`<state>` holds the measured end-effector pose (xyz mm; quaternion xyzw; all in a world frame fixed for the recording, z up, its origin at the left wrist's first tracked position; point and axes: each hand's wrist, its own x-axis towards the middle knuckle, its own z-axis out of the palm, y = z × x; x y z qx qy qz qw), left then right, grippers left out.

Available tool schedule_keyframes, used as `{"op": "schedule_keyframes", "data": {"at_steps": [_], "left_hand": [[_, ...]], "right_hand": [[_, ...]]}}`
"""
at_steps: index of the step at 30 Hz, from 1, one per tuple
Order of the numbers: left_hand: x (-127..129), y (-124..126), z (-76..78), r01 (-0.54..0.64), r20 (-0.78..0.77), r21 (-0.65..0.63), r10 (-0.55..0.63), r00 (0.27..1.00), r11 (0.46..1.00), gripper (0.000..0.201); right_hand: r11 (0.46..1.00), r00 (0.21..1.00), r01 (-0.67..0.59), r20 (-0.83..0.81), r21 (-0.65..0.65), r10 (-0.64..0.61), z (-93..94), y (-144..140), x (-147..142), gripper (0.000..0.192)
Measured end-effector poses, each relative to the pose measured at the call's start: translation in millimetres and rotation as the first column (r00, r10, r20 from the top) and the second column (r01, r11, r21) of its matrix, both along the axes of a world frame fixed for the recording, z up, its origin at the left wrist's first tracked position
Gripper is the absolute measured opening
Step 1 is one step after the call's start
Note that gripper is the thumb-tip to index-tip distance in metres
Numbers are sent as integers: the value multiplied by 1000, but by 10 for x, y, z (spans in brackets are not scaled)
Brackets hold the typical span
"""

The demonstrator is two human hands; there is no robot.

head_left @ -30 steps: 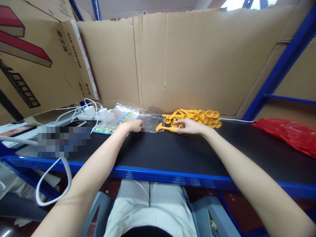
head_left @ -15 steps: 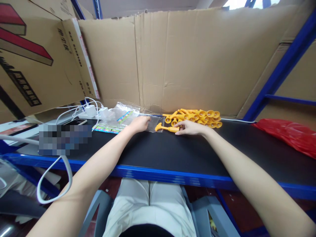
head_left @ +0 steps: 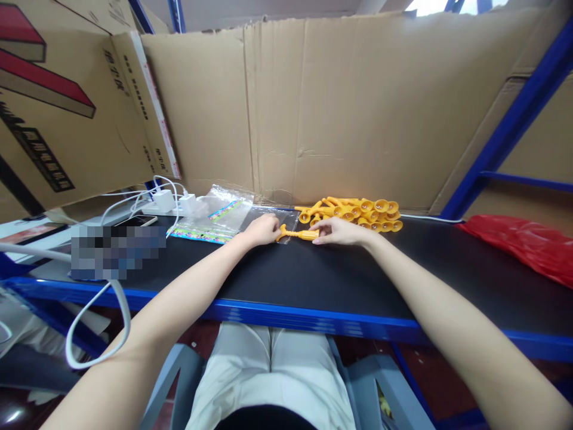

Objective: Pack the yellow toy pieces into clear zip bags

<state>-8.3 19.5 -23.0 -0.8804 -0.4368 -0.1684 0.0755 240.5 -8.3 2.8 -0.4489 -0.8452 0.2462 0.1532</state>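
My right hand (head_left: 341, 232) pinches the handle end of a small orange plastic toy piece (head_left: 296, 234) that lies across the black shelf top. My left hand (head_left: 264, 230) rests on a clear plastic bag (head_left: 274, 216) and touches the toy's other end. Behind my right hand lies a pile of orange toy pieces (head_left: 358, 214) with cup-shaped ends. A stack of clear bags with colourful printed strips (head_left: 210, 220) sits left of my left hand.
A cardboard sheet (head_left: 340, 107) walls the back, with a large cardboard box (head_left: 58, 107) at the left. White chargers and cables (head_left: 163, 202) and a phone (head_left: 134, 222) lie at the left. A red plastic bag (head_left: 523, 242) sits at right. The blue shelf edge (head_left: 286, 316) runs in front.
My left hand slid right from the printed bags onto the clear bag and reached the toy. My right hand drew the orange piece left toward it.
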Motion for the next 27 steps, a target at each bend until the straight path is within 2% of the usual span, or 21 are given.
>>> {"op": "schedule_keyframes", "data": {"at_steps": [5, 9, 12, 14, 16, 18, 19, 21, 23, 25, 27], "left_hand": [[91, -113, 49, 56, 2, 143, -56, 998, 988, 17], [180, -210, 85, 162, -13, 212, -163, 987, 964, 15], [212, -236, 111, 231, 14, 198, -239, 971, 952, 16], [186, -213, 143, 241, 46, 162, -252, 967, 957, 18], [104, -153, 182, 157, 103, 137, -171, 980, 978, 22], [-36, -65, 209, -62, 200, 121, 37, 979, 991, 25], [-125, -15, 211, -181, 246, 98, 153, 957, 978, 23], [-326, 92, 188, -391, 306, 26, 365, 879, 920, 26], [-526, 200, 136, -546, 325, -70, 536, 779, 835, 39], [-690, 297, 79, -590, 322, -173, 612, 722, 788, 52], [-791, 370, 47, -551, 310, -272, 614, 726, 789, 59]], "right_hand": [[999, 994, -3, -108, 34, 7, -55, 16, -48, 54], [992, 975, 10, -221, 128, 19, -86, -3, -166, 52], [985, 967, 19, -254, 170, 25, -103, -30, -245, 49], [985, 978, 34, -207, 166, 1, -117, -43, -270, 49], [988, 991, 48, -129, 146, -30, -132, -48, -272, 50], [991, 997, 51, -72, 122, -42, -143, -46, -263, 51], [992, 998, 50, -55, 114, -44, -147, -43, -259, 52], [993, 998, 53, -40, 105, -49, -149, -38, -255, 53], [993, 998, 60, -36, 105, -57, -146, -39, -259, 53], [991, 998, 58, -45, 119, -53, -138, -47, -269, 51], [989, 997, 45, -64, 143, -36, -125, -59, -281, 47]]}}
